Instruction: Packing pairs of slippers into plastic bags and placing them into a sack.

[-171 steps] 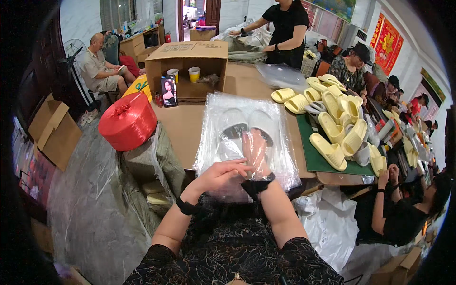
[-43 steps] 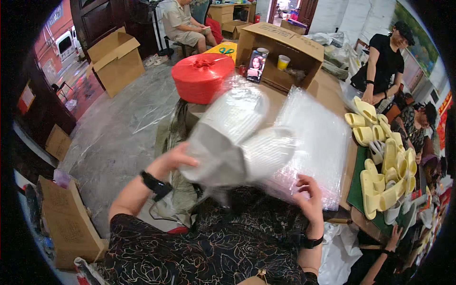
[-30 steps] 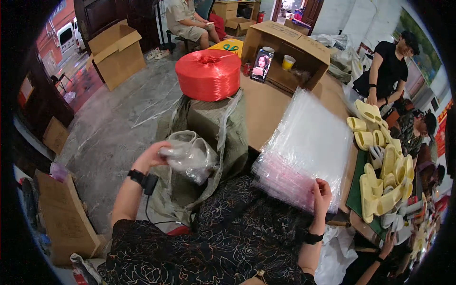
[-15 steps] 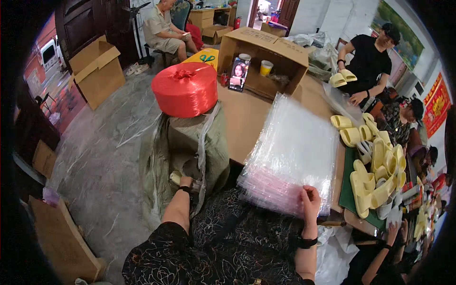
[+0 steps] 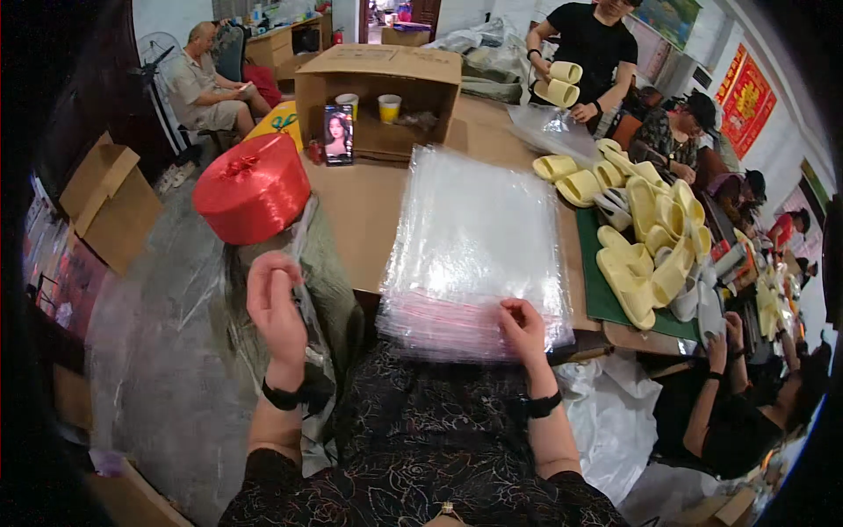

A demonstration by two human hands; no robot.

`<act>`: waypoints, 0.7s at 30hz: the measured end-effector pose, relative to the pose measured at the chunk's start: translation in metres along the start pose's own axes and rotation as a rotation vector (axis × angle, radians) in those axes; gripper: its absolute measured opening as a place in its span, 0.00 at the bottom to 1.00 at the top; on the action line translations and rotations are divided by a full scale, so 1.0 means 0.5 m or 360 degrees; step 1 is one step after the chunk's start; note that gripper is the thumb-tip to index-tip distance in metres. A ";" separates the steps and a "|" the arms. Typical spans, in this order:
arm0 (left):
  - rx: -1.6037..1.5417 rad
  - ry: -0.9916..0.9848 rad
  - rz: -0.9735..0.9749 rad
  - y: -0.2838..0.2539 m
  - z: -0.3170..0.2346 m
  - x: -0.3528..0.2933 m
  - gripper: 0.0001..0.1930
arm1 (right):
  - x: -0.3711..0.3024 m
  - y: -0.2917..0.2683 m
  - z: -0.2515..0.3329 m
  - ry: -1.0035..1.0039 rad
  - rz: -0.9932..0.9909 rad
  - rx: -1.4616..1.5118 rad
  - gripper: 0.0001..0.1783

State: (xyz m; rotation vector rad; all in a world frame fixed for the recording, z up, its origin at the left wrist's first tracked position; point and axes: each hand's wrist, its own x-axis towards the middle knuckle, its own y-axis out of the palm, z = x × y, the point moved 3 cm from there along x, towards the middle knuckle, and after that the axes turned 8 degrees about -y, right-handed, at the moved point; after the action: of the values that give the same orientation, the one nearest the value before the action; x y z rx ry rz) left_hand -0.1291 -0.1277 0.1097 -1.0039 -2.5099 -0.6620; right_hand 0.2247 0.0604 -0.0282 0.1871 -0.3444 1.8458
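My left hand point(image 5: 277, 312) is raised over the rim of a green woven sack point(image 5: 329, 268), fingers loosely bent, nothing visible in them. Just beyond it, a big roll of red plastic twine point(image 5: 252, 193) sits on top of the sack. On the table in front of me lies a stack of clear plastic bags point(image 5: 479, 220) with pinkish closure strips at the near edge. My right hand point(image 5: 525, 329) is at the near right part of this stack, thumb and fingertips pinched on a plastic bag's edge. The sack's inside is hidden from here.
Pale yellow slippers point(image 5: 645, 281) are heaped on a green mat point(image 5: 601, 294) to the right. Behind the bags, an open cardboard box point(image 5: 378, 66) holds cups, with a phone point(image 5: 338, 136) leaning before it. A co-worker point(image 5: 593, 44) across the table holds slippers; others work at right.
My left hand has come up out of the sack, where it held a pale slipper, and is now without it. My right hand stays at the bags. The whole view has shifted.
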 end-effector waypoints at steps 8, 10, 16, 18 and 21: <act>-0.0678 0.0006 0.0675 0.266 -0.243 -0.069 0.06 | 0.007 0.028 0.010 -0.0060 0.0120 -0.0080 0.08; -0.0531 0.0031 0.0717 0.275 -0.257 -0.068 0.05 | -0.005 0.017 0.012 -0.0008 0.0030 0.0066 0.08; -0.0149 0.0180 0.0842 0.281 -0.314 -0.202 0.05 | -0.011 -0.015 0.005 0.0090 0.0016 0.0139 0.07; -0.0035 0.0230 0.0877 0.234 -0.344 -0.296 0.05 | -0.011 -0.014 0.004 0.0018 0.0003 0.0075 0.07; 0.0143 0.0280 0.0935 0.183 -0.378 -0.383 0.05 | -0.007 -0.011 0.002 -0.0071 -0.0004 -0.0025 0.07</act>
State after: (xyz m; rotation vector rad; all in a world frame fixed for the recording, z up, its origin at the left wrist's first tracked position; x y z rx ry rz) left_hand 0.0954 -0.2764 0.1998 -1.4817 -1.9289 -0.4257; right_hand 0.2309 0.0582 -0.0278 0.2180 -0.3896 1.8381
